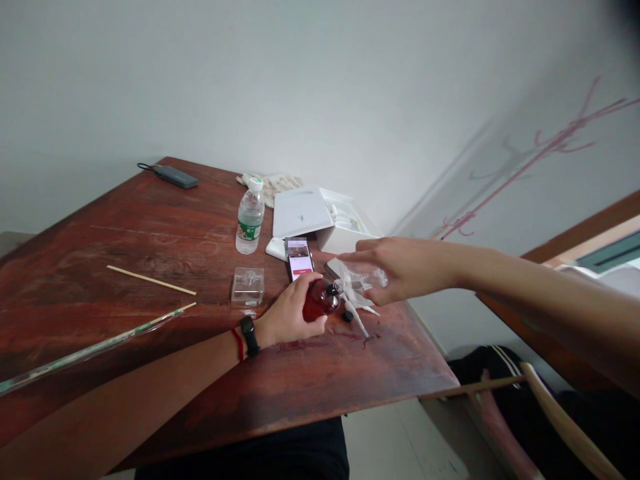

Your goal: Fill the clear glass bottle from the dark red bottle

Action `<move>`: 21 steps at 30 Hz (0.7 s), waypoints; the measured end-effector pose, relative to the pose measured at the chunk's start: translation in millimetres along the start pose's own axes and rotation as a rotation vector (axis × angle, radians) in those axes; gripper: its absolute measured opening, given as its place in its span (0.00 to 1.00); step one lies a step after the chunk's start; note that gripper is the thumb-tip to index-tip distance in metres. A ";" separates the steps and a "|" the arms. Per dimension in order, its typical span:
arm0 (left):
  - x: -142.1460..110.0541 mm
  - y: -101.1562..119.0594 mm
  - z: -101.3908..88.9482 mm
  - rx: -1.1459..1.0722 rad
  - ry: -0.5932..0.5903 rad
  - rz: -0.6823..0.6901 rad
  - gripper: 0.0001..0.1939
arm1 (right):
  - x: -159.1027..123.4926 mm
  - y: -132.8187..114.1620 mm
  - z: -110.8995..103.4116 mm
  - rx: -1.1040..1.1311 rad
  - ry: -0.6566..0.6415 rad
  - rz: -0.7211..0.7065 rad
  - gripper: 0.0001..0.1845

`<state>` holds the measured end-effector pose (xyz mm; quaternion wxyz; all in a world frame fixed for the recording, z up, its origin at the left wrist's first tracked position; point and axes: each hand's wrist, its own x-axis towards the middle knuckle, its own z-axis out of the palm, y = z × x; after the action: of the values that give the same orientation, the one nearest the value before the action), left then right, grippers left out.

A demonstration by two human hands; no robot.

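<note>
My left hand (287,313) wraps around a small red glass bottle (320,301) standing on the wooden table (150,227). A black band and a red string circle that wrist. My right hand (400,267) reaches in from the right and holds a clear plastic container (363,275) tilted over the bottle's neck. A small black cap (348,316) and thin white plastic pieces (361,315) lie on the table just right of the bottle.
A phone (299,259) with its screen lit lies behind the bottle. Nearby are a clear square box (247,287), a water bottle (249,217), an open white box (320,217), a cloth (273,183), a dark power bank (175,176), a wooden stick (150,280) and a long rod (90,350). A chair (550,407) stands at the right.
</note>
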<state>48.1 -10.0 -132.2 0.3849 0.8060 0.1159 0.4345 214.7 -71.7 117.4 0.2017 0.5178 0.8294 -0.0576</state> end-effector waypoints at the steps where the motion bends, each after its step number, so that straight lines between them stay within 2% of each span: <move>1: 0.0 0.0 -0.1 -0.001 -0.001 0.001 0.43 | 0.1 0.1 0.2 0.002 0.003 0.001 0.43; 21: -0.7 1.9 -1.1 -0.006 0.013 -0.002 0.42 | 0.8 -6.8 -3.7 -0.042 0.008 0.011 0.39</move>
<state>46.6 -11.2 -130.9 0.3870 0.8019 0.1177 0.4397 207.4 -73.1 119.7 0.2097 0.5182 0.8283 -0.0368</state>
